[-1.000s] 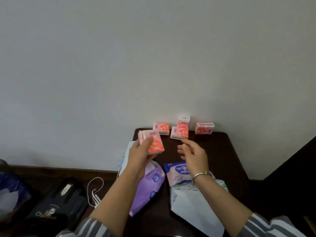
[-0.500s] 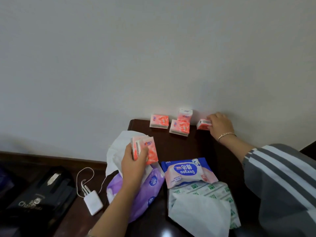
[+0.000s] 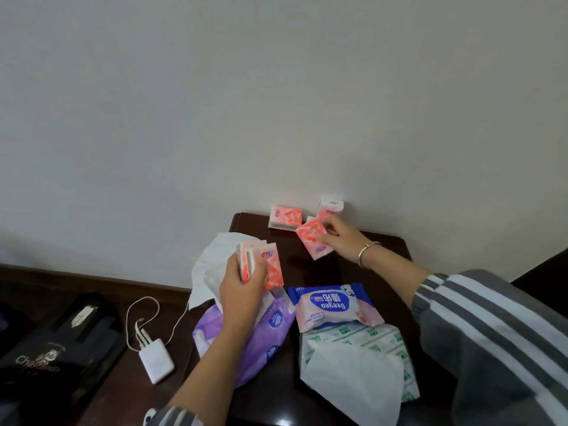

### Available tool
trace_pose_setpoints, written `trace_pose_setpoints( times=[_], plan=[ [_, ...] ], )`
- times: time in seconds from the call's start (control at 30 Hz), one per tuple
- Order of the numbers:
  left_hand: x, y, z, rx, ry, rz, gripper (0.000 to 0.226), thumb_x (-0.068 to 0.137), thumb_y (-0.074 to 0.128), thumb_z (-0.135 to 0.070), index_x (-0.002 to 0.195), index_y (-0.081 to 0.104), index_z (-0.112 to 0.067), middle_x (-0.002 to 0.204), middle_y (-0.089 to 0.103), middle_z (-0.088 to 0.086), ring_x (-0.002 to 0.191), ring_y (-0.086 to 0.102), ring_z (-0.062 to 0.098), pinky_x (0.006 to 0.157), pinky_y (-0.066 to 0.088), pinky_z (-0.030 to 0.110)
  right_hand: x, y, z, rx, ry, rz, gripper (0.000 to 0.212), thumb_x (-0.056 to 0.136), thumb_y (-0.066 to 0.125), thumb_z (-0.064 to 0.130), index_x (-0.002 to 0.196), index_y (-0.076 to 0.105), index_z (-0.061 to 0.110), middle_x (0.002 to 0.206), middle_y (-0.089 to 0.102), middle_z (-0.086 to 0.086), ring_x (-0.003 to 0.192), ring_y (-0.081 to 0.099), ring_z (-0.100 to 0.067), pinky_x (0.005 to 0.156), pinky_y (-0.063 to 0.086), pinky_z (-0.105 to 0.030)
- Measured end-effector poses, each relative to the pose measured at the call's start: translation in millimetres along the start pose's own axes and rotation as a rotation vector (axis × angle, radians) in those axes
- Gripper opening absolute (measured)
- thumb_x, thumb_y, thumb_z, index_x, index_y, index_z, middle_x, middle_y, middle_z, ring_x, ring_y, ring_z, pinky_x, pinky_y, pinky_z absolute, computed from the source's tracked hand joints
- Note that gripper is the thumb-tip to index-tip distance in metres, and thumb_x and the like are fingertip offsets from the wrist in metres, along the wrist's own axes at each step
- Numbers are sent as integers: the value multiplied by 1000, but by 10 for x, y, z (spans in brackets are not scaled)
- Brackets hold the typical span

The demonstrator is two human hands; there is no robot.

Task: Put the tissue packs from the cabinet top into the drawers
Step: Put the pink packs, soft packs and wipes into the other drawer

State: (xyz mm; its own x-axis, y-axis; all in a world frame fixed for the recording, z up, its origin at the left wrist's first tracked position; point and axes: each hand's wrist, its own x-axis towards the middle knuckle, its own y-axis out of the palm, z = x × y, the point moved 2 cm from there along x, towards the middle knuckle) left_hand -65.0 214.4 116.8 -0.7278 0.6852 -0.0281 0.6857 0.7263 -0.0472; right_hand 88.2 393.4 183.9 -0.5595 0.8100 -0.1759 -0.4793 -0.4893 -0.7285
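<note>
My left hand point(image 3: 242, 287) grips a small stack of pink pocket tissue packs point(image 3: 264, 265) above the dark cabinet top point(image 3: 384, 244). My right hand point(image 3: 341, 241) pinches another pink tissue pack point(image 3: 312, 239), lifted and tilted over the back of the cabinet. One pink pack point(image 3: 285, 217) lies flat near the wall. Another pack point(image 3: 330, 208) stands upright against the wall just behind my right hand. No drawer is in view.
A blue-and-pink wet wipes pack point(image 3: 332, 305), a purple tissue bag point(image 3: 261, 339), a green-printed pack point(image 3: 375, 336) with a white tissue point(image 3: 353, 379) and a white bag point(image 3: 212, 265) crowd the cabinet front. Left on the floor lie a white charger point(image 3: 156, 359) and a black bag point(image 3: 55, 342).
My right hand drew back from the far right corner by the wall and now holds a pink pack lifted toward the left. The left hand's stack stayed roughly in place.
</note>
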Motion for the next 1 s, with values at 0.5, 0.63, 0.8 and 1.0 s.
trace_pose_setpoints(
  times=[0.5, 0.63, 0.8, 1.0],
  plan=[
    [27, 32, 8, -1, -3, -9, 30, 87, 59, -46, 114, 49, -38, 97, 59, -22, 90, 60, -1, 70, 47, 16, -508, -367, -29, 371, 226, 163, 19, 88, 62, 28, 106, 59, 30, 84, 68, 2, 74, 61, -10, 57, 47, -24],
    [19, 32, -1, -4, -14, -4, 36, 86, 58, -50, 118, 49, -36, 101, 60, -18, 91, 62, 3, 70, 49, 17, -444, -608, 230, -41, 231, 496, 34, 83, 62, 10, 112, 62, 28, 97, 67, 3, 84, 59, -8, 65, 42, -20],
    [10, 20, -12, -1, -21, -3, 33, 86, 59, -50, 115, 45, -41, 99, 57, -22, 88, 61, 0, 63, 45, 11, -117, -382, 691, -799, 215, 680, 45, 79, 62, 4, 119, 51, 23, 108, 50, 2, 101, 48, -16, 82, 45, -27],
    [-6, 11, -32, -2, 3, -9, 24, 86, 60, -47, 106, 48, -45, 94, 60, -25, 85, 62, -5, 60, 45, 7, 145, -113, 822, -843, 205, 565, 56, 76, 71, 6, 127, 48, 12, 128, 54, -10, 116, 54, -27, 99, 47, -37]
  ],
)
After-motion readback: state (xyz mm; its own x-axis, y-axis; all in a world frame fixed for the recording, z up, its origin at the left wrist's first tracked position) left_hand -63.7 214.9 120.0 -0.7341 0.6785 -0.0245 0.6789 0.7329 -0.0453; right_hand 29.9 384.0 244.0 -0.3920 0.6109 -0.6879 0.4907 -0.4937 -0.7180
